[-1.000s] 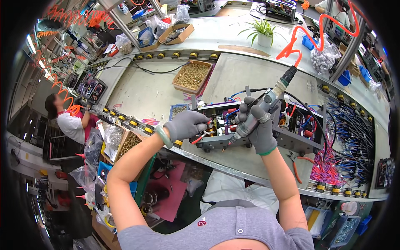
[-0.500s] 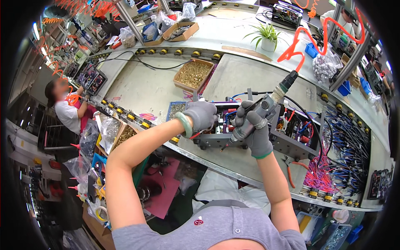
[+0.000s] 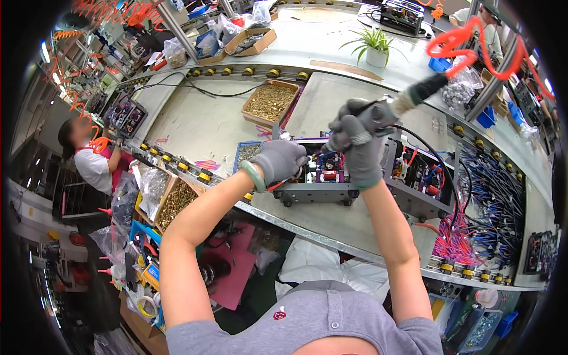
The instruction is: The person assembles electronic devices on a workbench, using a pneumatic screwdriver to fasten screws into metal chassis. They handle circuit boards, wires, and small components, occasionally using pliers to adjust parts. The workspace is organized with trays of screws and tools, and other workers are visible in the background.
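Note:
My right hand (image 3: 361,155), in a grey glove, is wrapped around a metal air screwdriver (image 3: 377,117) with a black rear fitting. The driver is tilted over an open grey metal chassis (image 3: 316,193) that holds circuit boards and red and blue parts. Its working tip is hard to make out. My left hand (image 3: 280,161), also gloved, rests at the chassis's left end with fingers curled closed. Whatever is in those fingers is hidden. A red piece (image 3: 276,186) shows just below them. To the right stands a second open chassis (image 3: 418,192), partly behind my right wrist.
A tray of brass-coloured screws (image 3: 271,100) sits behind the chassis, with a smaller screw tray (image 3: 248,152) beside my left hand. Bundled cables (image 3: 488,207) cover the right side. An orange coiled hose (image 3: 467,56) runs to the driver. A person (image 3: 94,154) works at the left.
My right hand has lifted the air screwdriver up and back from the chassis's front edge to above it. The hose has swung right. My left hand stays at the chassis's left end.

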Motion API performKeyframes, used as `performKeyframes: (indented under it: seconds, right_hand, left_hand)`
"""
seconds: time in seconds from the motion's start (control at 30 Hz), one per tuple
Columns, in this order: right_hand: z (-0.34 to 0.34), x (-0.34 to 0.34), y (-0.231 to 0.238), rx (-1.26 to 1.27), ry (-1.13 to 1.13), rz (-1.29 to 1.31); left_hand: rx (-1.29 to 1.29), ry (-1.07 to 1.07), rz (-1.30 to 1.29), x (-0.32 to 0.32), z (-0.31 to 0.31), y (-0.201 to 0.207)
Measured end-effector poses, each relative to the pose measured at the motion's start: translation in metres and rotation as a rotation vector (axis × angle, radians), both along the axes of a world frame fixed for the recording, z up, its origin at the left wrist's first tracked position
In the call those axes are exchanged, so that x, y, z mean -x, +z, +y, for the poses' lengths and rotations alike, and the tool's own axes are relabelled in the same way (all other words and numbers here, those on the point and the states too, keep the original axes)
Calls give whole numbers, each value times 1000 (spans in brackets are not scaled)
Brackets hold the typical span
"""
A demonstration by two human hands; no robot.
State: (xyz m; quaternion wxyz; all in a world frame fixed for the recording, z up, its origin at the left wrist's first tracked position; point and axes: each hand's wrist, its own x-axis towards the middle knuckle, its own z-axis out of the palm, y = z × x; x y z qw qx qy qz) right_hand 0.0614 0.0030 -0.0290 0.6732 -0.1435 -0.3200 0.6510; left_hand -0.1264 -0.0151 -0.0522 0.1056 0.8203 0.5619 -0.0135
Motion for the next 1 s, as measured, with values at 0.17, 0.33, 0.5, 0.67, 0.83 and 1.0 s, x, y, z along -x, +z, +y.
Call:
performKeyframes:
  seconds: [0.17, 0.33, 0.5, 0.67, 0.83, 1.0]
  right_hand:
    - [11, 18, -23, -47, -13, -183]
    - [11, 27, -33, -115, -48, -273]
    - [12, 41, -8, -143, 53, -453]
    - [30, 62, -10, -301, -28, -724]
    - [26, 64, -16, -374, 30, -714]
    - [25, 58, -6, -366, 86, -759]
  left_hand:
    - [-27, -14, -6, 0, 1, 0]
    - [-18, -10, -12, 1, 0, -2]
    - [-70, 40, -233, 7, -2, -11]
    - [186, 491, -1422, 38, -9, -16]
    - [419, 678, -2259, 80, -71, -51]
    - [425, 864, -2319, 52, -126, -78]
